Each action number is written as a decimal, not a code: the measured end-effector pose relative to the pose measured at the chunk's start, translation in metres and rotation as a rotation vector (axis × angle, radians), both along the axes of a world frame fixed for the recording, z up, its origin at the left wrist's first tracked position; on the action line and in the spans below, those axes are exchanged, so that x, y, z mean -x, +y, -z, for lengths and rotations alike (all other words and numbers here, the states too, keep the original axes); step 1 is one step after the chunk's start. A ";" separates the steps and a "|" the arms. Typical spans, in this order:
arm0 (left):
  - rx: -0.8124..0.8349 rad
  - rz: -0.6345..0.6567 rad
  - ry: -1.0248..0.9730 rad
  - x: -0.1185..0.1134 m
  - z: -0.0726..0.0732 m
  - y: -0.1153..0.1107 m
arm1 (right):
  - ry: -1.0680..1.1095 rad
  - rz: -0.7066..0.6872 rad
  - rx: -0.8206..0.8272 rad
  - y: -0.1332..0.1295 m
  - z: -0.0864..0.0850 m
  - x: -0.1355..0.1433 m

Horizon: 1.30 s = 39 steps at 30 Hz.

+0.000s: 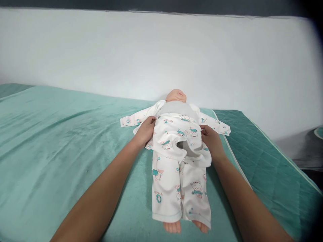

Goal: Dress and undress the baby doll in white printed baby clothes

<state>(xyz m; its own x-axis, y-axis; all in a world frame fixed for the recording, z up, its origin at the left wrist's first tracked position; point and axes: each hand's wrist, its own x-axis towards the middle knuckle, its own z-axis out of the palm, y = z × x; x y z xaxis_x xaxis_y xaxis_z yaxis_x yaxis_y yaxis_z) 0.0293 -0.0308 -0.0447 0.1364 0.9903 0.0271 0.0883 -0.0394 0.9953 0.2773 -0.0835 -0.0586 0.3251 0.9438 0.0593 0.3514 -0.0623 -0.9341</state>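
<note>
A baby doll (176,95) lies on its back on a teal sheet, head toward the wall and feet toward me. White printed pants (168,171) cover its legs, with an opening at the crotch and the waist high on the torso. Its jacket (132,119) has both sleeves spread out sideways, and a plain grey-white area shows on the chest. My left hand (146,130) is closed on the pants at the left side of the waist. On the opposite side, my right hand (211,140) pinches the pants' edge; its fingertips are partly hidden behind the cloth.
The wrinkled teal sheet (63,144) spreads across the bed. A darker quilted green mattress cover (267,161) shows at the right. Behind the doll's head rises a white wall (151,50). Something dark and blurred stands at the far right edge.
</note>
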 end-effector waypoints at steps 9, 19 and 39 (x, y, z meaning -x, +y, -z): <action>-0.249 -0.164 0.236 -0.001 -0.002 0.003 | 0.103 0.134 -0.142 -0.002 -0.001 0.001; -0.553 -0.039 0.166 -0.002 -0.017 -0.007 | -0.033 -0.020 -0.359 -0.010 -0.012 0.009; -0.309 0.315 0.288 -0.004 -0.042 0.017 | 0.128 -0.277 -0.322 0.011 -0.013 0.010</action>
<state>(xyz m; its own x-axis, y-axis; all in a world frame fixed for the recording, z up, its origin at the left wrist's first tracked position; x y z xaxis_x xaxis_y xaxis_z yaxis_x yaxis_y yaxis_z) 0.0337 -0.0142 -0.0023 0.4710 0.8519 0.2291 0.2935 -0.3962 0.8700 0.2677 -0.0725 -0.0454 0.0867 0.9364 0.3400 0.1938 0.3189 -0.9278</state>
